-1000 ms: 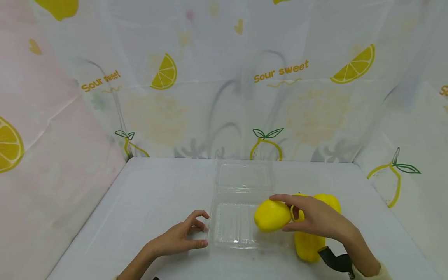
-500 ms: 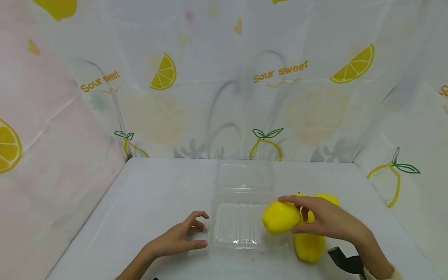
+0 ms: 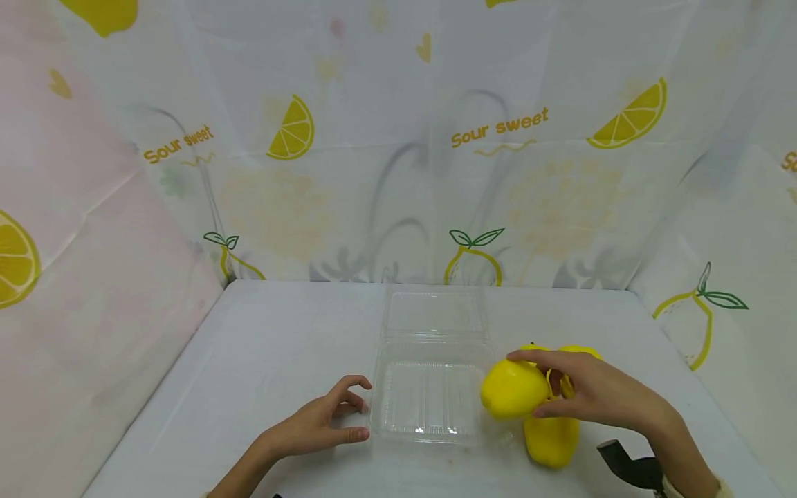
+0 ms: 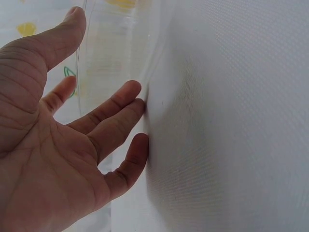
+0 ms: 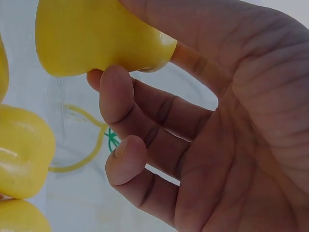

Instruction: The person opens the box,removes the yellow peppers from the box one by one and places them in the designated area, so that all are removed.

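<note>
My right hand (image 3: 604, 391) pinches a smooth yellow fruit (image 3: 512, 391) between thumb and fingers, above the table by the container's right side. In the right wrist view the fruit (image 5: 91, 36) looks wide at one end and tapers toward the thumb; its exact kind is unclear. Ring and little fingers stay off it. The clear plastic clamshell container (image 3: 429, 401) stands with its lid (image 3: 436, 311) laid back, nothing inside. At its left edge my left hand (image 3: 320, 422) rests on the table, fingers loosely bent; in the left wrist view the hand (image 4: 72, 140) holds nothing.
More yellow fruits lie behind and below the right hand, one in front (image 3: 551, 443) and another farther back (image 3: 579, 350); the hand partly hides them. A black strap-like part (image 3: 629, 467) hangs by the right wrist. Printed cloth walls (image 3: 398, 173) enclose the white table.
My right hand has moved to the right with the yellow fruit, from over the container's right part to just beside its edge. The left hand and the container have stayed still.
</note>
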Demonstrator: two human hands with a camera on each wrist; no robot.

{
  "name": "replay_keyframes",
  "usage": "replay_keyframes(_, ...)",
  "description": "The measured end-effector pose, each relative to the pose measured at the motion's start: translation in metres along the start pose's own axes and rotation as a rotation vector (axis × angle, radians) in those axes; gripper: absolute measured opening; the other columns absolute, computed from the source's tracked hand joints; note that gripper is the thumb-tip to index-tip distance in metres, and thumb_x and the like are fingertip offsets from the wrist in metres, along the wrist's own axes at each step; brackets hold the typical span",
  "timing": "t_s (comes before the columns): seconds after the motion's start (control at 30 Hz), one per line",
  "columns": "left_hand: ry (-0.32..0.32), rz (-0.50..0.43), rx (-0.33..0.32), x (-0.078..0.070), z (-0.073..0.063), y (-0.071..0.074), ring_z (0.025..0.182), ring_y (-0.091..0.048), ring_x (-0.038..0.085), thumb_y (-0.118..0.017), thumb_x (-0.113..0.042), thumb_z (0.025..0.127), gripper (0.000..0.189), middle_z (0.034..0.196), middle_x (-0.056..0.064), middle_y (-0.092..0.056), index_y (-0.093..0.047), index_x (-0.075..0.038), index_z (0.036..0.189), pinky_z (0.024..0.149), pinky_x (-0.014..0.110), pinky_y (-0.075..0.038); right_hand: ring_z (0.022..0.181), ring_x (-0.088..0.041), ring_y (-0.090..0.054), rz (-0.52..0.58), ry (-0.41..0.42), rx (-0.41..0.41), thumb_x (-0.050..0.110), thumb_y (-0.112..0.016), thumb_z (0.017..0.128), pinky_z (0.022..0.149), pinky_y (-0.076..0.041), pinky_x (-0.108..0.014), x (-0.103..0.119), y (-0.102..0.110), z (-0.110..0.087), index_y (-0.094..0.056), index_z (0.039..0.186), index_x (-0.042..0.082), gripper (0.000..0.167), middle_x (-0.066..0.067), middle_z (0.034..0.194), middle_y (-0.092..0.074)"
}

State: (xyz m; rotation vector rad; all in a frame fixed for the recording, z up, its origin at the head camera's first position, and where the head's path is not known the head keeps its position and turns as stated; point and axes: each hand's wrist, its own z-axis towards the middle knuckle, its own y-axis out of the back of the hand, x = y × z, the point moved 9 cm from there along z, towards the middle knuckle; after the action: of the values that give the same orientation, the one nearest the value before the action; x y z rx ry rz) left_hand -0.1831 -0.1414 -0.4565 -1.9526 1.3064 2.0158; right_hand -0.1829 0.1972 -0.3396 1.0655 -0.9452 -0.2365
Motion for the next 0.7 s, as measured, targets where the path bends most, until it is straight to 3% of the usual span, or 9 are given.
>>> replay_keyframes(0.23, 0.0, 0.004, 0.0, 0.0, 0.0, 0.0, 0.118, -0.058, 0.023, -0.072, -0.036, 0.092, 0.063, 0.118, -0.002, -0.059, -0.032, -0.028, 0.139, 0.095, 0.056, -0.041, 0.071, -0.004, -0.053, -0.019, 0.041, -0.019, 0.039, -0.078, 0.083, 0.057, -0.043, -0.02, -0.003, 0.005, -0.007, -0.053, 0.14, 0.025, 0.064, 0.018, 0.087, -0.056)
replay_keyframes(0.7, -0.003, 0.005, -0.001, 0.001, 0.001, 0.0, 0.117, -0.058, 0.024, -0.072, -0.036, 0.091, 0.063, 0.118, -0.002, -0.06, -0.032, -0.029, 0.139, 0.094, 0.057, -0.041, 0.082, -0.003, -0.052, -0.015, 0.017, -0.024, 0.038, -0.08, 0.081, 0.06, -0.045, -0.022, -0.014, 0.018, -0.026, -0.056, 0.138, 0.023, 0.063, 0.017, 0.096, -0.06)
